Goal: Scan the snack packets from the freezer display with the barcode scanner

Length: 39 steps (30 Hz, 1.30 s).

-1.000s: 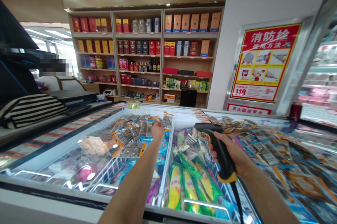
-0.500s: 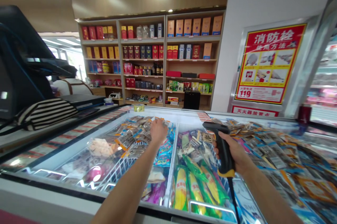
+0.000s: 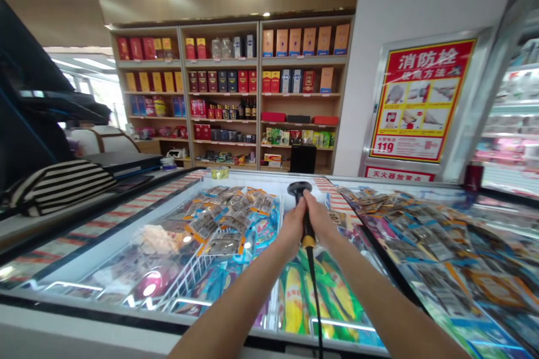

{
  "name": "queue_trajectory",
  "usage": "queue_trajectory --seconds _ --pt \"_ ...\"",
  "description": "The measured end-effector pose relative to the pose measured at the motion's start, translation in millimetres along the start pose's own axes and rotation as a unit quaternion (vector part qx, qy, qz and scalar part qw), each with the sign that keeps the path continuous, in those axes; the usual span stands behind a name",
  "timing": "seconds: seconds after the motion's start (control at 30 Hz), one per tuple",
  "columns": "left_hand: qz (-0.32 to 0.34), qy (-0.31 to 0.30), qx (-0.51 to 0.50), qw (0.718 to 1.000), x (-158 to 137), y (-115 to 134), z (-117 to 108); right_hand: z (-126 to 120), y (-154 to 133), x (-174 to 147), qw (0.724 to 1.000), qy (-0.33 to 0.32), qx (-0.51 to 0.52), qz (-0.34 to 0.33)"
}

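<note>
Both of my hands are on a black barcode scanner [image 3: 309,225] with a yellow collar at its base, held upright over the freezer. My left hand [image 3: 292,228] closes on the handle from the left. From the right, my right hand [image 3: 319,217] grips the same handle. The scanner's cable [image 3: 315,291] hangs down towards me. Below the hands lie yellow-and-green corn-shaped packs [image 3: 293,297]. Left of them, a heap of small brown-and-orange packets [image 3: 229,216] sits above a white wire basket [image 3: 191,273]. My fingers partly hide the handle.
A chest freezer's front rim [image 3: 138,314] runs across in front of me. Many flat packets [image 3: 438,241] cover the right side. At left stand a dark checkout machine [image 3: 29,106] and a striped pouch [image 3: 65,186]. A person [image 3: 105,140] is beyond them. Shelves of boxes [image 3: 223,95] line the back.
My left hand has left the packet heap and moved right onto the scanner. My right hand has brought the scanner left and turned it more upright. The view has shifted slightly.
</note>
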<state>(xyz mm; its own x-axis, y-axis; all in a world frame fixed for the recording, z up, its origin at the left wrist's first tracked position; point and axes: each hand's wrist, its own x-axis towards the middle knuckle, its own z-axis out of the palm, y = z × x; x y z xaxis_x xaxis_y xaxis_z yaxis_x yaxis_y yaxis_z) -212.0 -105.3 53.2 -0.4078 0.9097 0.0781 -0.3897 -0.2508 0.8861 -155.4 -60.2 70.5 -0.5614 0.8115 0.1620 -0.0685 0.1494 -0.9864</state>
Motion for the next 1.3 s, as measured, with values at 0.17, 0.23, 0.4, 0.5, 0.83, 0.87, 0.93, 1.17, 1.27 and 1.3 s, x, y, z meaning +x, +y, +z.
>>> queue_trajectory --seconds 0.17,0.23,0.4,0.5,0.83,0.87,0.93,1.17,1.27,1.3 --pt "-0.072 -0.002 0.035 0.997 0 27 -34 -58 22 33 0.974 0.094 -0.201 -0.043" --pt "-0.085 -0.037 0.034 0.995 -2 32 -47 -89 34 46 0.960 0.117 -0.250 -0.055" --pt "-0.109 -0.082 -0.023 0.990 -5 27 -57 -110 66 54 0.933 0.060 -0.336 -0.114" --pt "-0.135 -0.093 -0.034 0.986 -9 24 -51 -102 78 52 0.931 0.016 -0.343 -0.125" --pt "-0.161 -0.107 -0.105 0.976 -15 23 -47 -133 48 44 0.988 0.138 -0.053 -0.043" --pt "-0.162 -0.117 -0.109 0.974 -13 23 -46 -137 49 41 0.989 0.142 -0.022 -0.024" --pt "-0.168 -0.146 -0.114 0.968 -10 25 -40 -143 53 34 0.988 0.153 0.035 0.008" --pt "-0.192 -0.193 -0.086 0.958 -6 28 -10 -163 62 28 0.973 0.174 0.132 0.069" --pt "-0.193 -0.180 -0.067 0.962 -11 17 -9 -170 63 29 0.970 0.183 0.125 0.103" --pt "-0.199 -0.169 -0.059 0.963 -14 13 -10 -172 63 29 0.969 0.183 0.125 0.107"
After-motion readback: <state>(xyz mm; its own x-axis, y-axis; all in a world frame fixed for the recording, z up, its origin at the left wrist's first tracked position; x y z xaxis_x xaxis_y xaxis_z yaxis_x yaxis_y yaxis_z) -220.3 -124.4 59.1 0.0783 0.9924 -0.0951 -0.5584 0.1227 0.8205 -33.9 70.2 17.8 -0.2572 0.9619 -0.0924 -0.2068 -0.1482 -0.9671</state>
